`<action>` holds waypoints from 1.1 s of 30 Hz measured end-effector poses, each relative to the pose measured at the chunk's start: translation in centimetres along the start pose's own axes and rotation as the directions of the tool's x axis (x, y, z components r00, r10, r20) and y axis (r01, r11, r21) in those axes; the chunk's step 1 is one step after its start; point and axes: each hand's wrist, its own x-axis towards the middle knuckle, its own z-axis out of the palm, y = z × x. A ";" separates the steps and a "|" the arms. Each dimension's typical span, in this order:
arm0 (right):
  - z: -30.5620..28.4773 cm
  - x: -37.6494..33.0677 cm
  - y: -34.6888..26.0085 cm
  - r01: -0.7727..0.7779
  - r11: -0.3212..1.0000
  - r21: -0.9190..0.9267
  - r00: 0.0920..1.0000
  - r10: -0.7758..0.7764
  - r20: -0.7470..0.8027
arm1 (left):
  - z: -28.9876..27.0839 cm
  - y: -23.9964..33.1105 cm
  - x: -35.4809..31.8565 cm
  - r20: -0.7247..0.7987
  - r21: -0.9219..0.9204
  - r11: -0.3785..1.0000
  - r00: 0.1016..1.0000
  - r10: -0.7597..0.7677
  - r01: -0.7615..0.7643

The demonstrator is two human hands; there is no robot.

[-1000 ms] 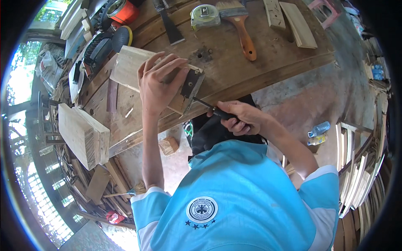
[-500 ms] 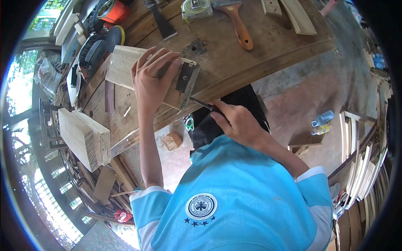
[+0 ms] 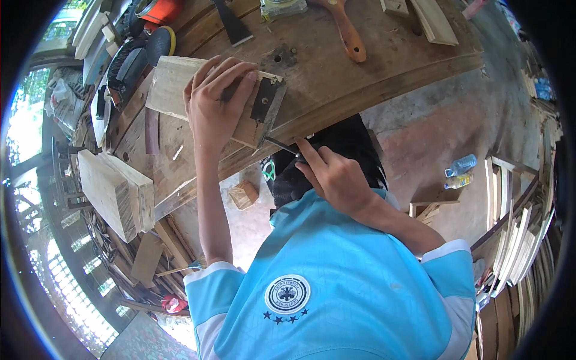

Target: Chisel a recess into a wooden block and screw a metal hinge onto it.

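My left hand [image 3: 215,109] is closed over a pale wooden block [image 3: 171,84], pressing it on the workbench near its front edge. At the block's right end, a dark rectangular plate or recess [image 3: 262,103] with small round marks lies beside the thumb. My right hand [image 3: 337,180] grips a thin tool with a dark handle and a narrow metal shaft [image 3: 279,144]; its exact kind cannot be made out. The forefinger stretches along the tool, and its tip meets the block's lower right corner. Fingers hide most of the handle.
On the workbench [image 3: 336,90] lie a scraper [image 3: 232,24], a paintbrush [image 3: 347,33], a tape measure [image 3: 282,7] and wood strips [image 3: 433,21]. A sander [image 3: 129,69] stands at the left. Thick wooden blocks [image 3: 111,192] sit at the left edge. Plastic bottles [image 3: 461,165] lie on the floor at right.
The view has shifted slightly. My right forefinger now reaches further along the tool, and the right hand sits a little lower. My left hand keeps its hold on the block.
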 end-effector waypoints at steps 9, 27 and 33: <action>0.0 0.1 -0.2 0.031 0.988 -0.148 0.999 -0.035 -0.029 | 0.4 0.1 -0.1 -0.013 0.019 1.000 1.000 0.005 -0.005; -2.1 3.0 1.5 -0.417 0.793 0.444 0.868 0.204 0.452 | 0.4 -0.1 0.2 -0.058 -0.026 0.999 0.998 0.033 -0.035; -3.9 5.3 0.6 -0.563 0.709 0.425 0.761 0.244 0.601 | 0.5 0.2 0.2 -0.093 0.025 0.998 0.994 0.056 -0.054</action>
